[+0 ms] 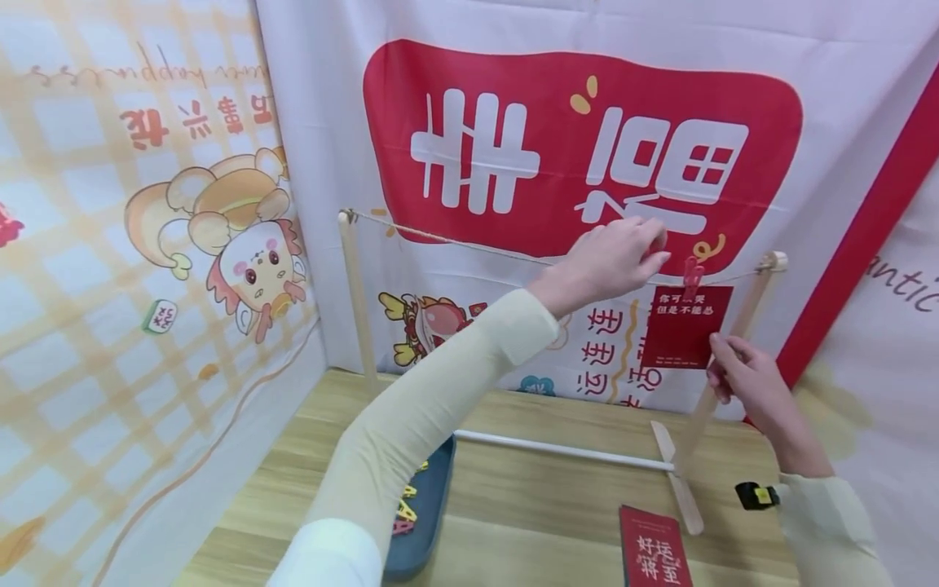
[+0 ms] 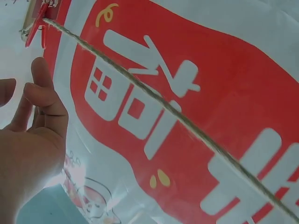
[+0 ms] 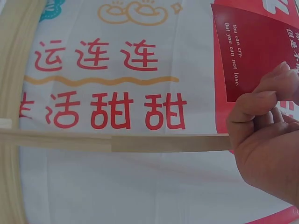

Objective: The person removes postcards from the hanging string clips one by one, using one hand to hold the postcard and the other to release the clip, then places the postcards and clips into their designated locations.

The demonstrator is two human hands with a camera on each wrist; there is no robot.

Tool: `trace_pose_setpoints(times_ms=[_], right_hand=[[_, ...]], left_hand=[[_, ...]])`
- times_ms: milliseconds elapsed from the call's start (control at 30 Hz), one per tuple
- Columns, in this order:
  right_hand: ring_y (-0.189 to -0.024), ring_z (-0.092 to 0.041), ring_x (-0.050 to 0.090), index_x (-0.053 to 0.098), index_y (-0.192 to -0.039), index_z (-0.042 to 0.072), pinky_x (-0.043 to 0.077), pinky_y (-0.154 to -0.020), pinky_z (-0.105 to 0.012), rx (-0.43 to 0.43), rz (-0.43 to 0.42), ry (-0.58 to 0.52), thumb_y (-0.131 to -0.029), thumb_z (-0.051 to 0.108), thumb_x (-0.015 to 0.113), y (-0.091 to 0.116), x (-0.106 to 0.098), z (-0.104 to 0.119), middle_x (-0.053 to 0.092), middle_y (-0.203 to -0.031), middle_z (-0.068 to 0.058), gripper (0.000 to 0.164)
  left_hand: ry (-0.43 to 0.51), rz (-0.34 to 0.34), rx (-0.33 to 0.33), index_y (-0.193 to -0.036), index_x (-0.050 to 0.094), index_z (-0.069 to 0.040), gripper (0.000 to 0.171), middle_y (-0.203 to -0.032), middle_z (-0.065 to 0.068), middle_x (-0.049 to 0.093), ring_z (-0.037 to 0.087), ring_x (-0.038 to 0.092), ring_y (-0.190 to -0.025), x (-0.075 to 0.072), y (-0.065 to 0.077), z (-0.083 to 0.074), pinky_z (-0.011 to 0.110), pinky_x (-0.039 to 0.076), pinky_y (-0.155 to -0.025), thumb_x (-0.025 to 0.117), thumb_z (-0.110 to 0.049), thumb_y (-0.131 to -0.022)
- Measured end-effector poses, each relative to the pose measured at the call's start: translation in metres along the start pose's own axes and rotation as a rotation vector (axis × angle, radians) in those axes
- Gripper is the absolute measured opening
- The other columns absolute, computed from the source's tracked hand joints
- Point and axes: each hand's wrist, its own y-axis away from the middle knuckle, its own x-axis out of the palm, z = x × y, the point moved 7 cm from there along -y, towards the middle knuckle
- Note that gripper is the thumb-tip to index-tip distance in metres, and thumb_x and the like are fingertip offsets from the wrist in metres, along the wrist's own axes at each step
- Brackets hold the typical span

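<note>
A red card (image 1: 685, 330) with white characters hangs from a string (image 1: 455, 242), held by a red clothespin (image 1: 693, 277). My left hand (image 1: 612, 253) is raised just left of the clothespin, fingers loosely bent around nothing; in the left wrist view a gap shows between its fingertips and the clothespin. At the card's right edge, my right hand (image 1: 748, 387) pinches the card between thumb and finger. The right wrist view shows those fingers (image 3: 271, 88) overlapping the card's edge, part of which they hide.
The string runs between two wooden posts (image 1: 358, 302), joined low down by a white rod (image 1: 565, 451). A dark blue tray (image 1: 433, 522) holds several colored clothespins, partly behind my left arm. More red cards (image 1: 656, 550) lie stacked at the table's front. A printed cloth hangs behind.
</note>
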Motion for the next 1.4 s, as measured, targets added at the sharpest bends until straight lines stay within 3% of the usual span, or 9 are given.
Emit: trace_pose_setpoints(times_ms=[200,467,633,767,1167,1400], right_hand=[[-0.055,-0.016,0.053,0.05,-0.111,0.009,0.049,-0.051,-0.031,0.025,0.006,-0.02,-0.099,0.054,0.042,-0.005,0.004,0.002,0.057,-0.069,0.002,0.047],[-0.054,-0.013,0.054,0.052,-0.105,0.008,0.05,-0.052,-0.03,0.05,0.0,-0.074,-0.098,0.055,0.044,-0.008,0.008,0.004,0.057,-0.065,0.004,0.048],[-0.054,-0.013,0.054,0.051,-0.102,0.007,0.051,-0.053,-0.029,0.071,0.005,-0.082,-0.097,0.056,0.044,-0.009,0.009,0.002,0.057,-0.065,0.005,0.05],[-0.055,-0.013,0.054,0.051,-0.104,0.008,0.052,-0.055,-0.028,0.073,0.015,-0.077,-0.097,0.056,0.045,-0.008,0.009,0.001,0.057,-0.066,0.004,0.049],[-0.054,-0.013,0.054,0.051,-0.103,0.005,0.051,-0.053,-0.027,0.038,0.01,-0.106,-0.1,0.049,0.046,-0.004,0.008,0.002,0.057,-0.064,0.003,0.044],[-0.052,-0.014,0.054,0.051,-0.097,0.002,0.05,-0.05,-0.028,0.007,-0.045,-0.083,-0.1,0.047,0.047,-0.005,0.005,0.003,0.056,-0.061,0.003,0.045]], left_hand=[[0.028,0.027,-0.11,-0.123,0.054,-0.024,0.039,-0.118,-0.009,0.062,-0.002,0.056,-0.089,0.015,-0.022,-0.005,0.01,0.05,-0.071,0.064,-0.044,-0.092],[0.109,-0.002,-0.242,-0.099,0.054,-0.025,0.028,-0.088,-0.012,0.06,0.0,0.056,-0.069,0.034,-0.038,-0.014,0.01,0.046,-0.057,0.059,-0.052,-0.093],[0.113,0.055,-0.276,-0.097,0.052,-0.025,0.028,-0.085,-0.013,0.06,0.0,0.057,-0.067,0.044,-0.043,-0.02,0.011,0.046,-0.057,0.062,-0.051,-0.091],[0.133,0.085,-0.294,-0.102,0.055,-0.025,0.025,-0.09,-0.013,0.061,-0.002,0.057,-0.069,0.049,-0.045,-0.021,0.01,0.046,-0.058,0.065,-0.046,-0.091],[0.239,0.035,-0.322,-0.105,0.056,-0.024,0.021,-0.093,-0.012,0.063,-0.001,0.057,-0.068,0.055,-0.046,-0.023,0.011,0.046,-0.056,0.064,-0.038,-0.093],[0.212,-0.017,-0.256,-0.115,0.062,-0.025,0.025,-0.106,-0.013,0.067,-0.002,0.057,-0.074,0.053,-0.047,-0.021,0.009,0.045,-0.06,0.064,-0.038,-0.093]])
